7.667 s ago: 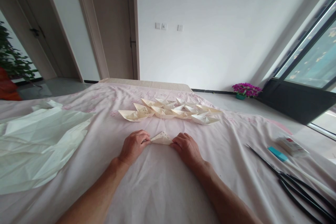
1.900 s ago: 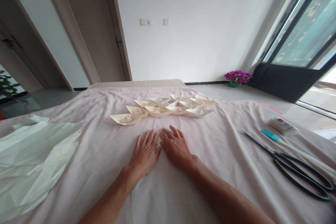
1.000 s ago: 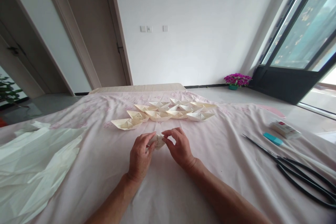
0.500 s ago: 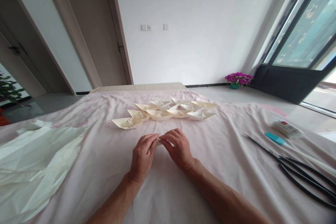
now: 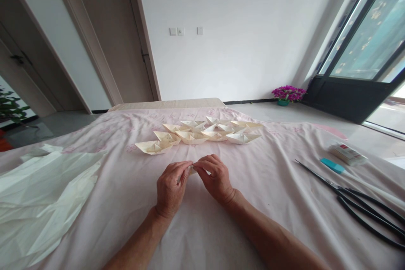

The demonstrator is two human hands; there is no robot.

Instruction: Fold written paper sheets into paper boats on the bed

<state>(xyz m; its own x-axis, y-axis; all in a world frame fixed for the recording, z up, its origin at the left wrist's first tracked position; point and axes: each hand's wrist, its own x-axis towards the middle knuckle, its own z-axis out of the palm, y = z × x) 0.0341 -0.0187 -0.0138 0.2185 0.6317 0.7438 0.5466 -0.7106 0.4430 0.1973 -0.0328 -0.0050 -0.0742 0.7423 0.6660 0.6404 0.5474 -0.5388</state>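
My left hand [image 5: 172, 187] and my right hand [image 5: 215, 177] meet at the fingertips over the middle of the cloth. Both pinch a small piece of folded paper [image 5: 191, 170]; only a pale sliver of it shows, the rest being hidden by my fingers. Just beyond my hands several cream folded paper boats [image 5: 191, 138] stand in loose rows. The nearest boat [image 5: 154, 147] sits at the left front of the group, apart from my fingers.
Pale pink cloth [image 5: 253, 219] covers the surface. Large crumpled sheets of whitish paper [image 5: 47, 202] lie at left. On the right are black-handled scissors [image 5: 335, 187], a blue-ended white tool [image 5: 332, 166] and a small wrapped block [image 5: 348, 154]. Purple flowers [image 5: 288, 93] stand on the floor.
My fingers have shifted very slightly around the folded paper, both hands still pinching it. The boats and tools stay in place; the view has moved a touch.
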